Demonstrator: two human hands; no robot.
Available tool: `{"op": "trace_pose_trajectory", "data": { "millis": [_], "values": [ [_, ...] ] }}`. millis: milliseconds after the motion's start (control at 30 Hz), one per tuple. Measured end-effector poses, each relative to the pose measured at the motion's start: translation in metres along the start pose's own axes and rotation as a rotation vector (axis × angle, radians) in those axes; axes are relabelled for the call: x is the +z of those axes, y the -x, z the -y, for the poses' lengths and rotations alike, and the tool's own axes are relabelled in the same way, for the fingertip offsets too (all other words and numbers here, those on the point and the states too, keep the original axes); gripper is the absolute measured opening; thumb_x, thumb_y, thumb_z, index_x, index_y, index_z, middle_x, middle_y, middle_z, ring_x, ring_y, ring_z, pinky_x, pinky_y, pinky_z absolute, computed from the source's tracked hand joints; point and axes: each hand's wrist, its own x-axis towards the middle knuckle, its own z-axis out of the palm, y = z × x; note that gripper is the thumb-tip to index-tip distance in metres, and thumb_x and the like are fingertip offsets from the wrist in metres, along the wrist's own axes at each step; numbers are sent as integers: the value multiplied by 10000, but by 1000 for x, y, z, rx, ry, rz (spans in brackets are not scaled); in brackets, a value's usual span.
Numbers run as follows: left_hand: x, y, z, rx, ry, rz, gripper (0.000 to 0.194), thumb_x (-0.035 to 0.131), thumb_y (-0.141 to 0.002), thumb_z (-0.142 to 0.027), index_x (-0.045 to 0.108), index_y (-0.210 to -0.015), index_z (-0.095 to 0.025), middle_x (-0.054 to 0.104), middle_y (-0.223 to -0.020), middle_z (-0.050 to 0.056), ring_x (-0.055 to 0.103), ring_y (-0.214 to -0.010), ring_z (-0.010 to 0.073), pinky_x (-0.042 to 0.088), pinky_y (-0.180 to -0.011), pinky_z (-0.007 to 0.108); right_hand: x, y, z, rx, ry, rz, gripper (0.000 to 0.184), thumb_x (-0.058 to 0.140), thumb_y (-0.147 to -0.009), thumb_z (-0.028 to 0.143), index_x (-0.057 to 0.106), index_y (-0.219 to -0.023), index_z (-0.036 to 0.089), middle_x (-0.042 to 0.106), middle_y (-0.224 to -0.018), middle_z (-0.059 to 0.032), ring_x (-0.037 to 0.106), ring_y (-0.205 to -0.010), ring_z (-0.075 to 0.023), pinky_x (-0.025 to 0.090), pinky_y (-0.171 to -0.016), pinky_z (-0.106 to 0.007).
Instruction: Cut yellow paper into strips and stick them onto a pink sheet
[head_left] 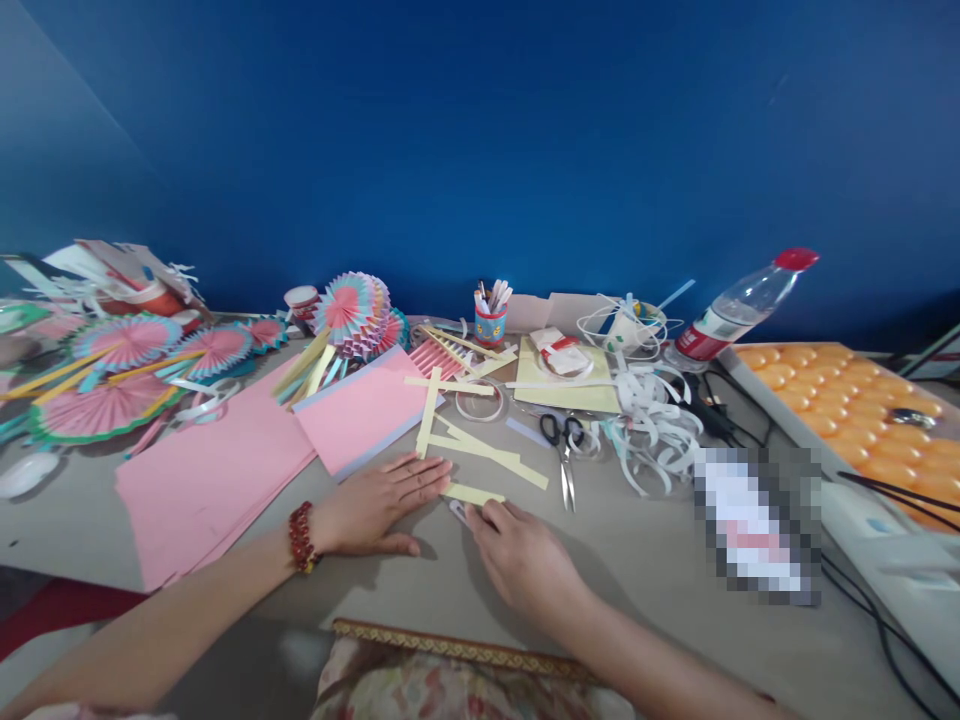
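Observation:
My left hand [379, 505] lies flat on the grey table [645, 560], fingers stretched out, its fingertips touching a yellow paper strip [474, 494]. A red bead bracelet [301, 537] is on that wrist. My right hand [525, 560] rests just right of it, fingers curled down onto the near end of the same strip; what lies under them is hidden. More yellow strips [480, 448] lie just beyond both hands. Scissors [564, 450] lie to the right of the strips.
Pink paper sheets [225, 470] lie to the left, pink and blue paper fans [120, 375] behind them. A pen cup [490, 320], tape rolls, curled white paper scraps [652, 425], a plastic bottle [739, 305] and an orange tray [847, 405] stand at the back and right.

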Motion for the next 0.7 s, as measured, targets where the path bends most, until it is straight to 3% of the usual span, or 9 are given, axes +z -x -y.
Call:
{"op": "trace_pose_trajectory", "data": {
  "millis": [300,467,700],
  "values": [
    [-2,3,5,16,37,8,853,400,-971,-636,11,-1589,-194,117,-1640,106,137,-1512,244,77,-1235,403,-4,-11,7,5,36,12,390,523,-913,101,575,-1299,95,646,-1015,-130,601,-888,-229,458,-733,-314],
    [-2,18,11,-59,9,-9,794,396,-986,-612,64,-1590,-218,150,-1637,89,155,-1508,258,69,-1235,422,-3,-10,6,3,40,-4,407,528,-913,101,564,-1318,94,646,-1017,-130,600,-891,-224,459,-734,-305],
    [4,25,-7,-121,-22,-53,875,443,-946,-653,50,-1590,-211,194,-1628,104,186,-1499,274,81,-1232,451,-4,-7,-3,1,8,-19,389,546,-905,104,581,-1291,138,641,-1017,-106,591,-906,-223,457,-759,-307]
  ]
}}
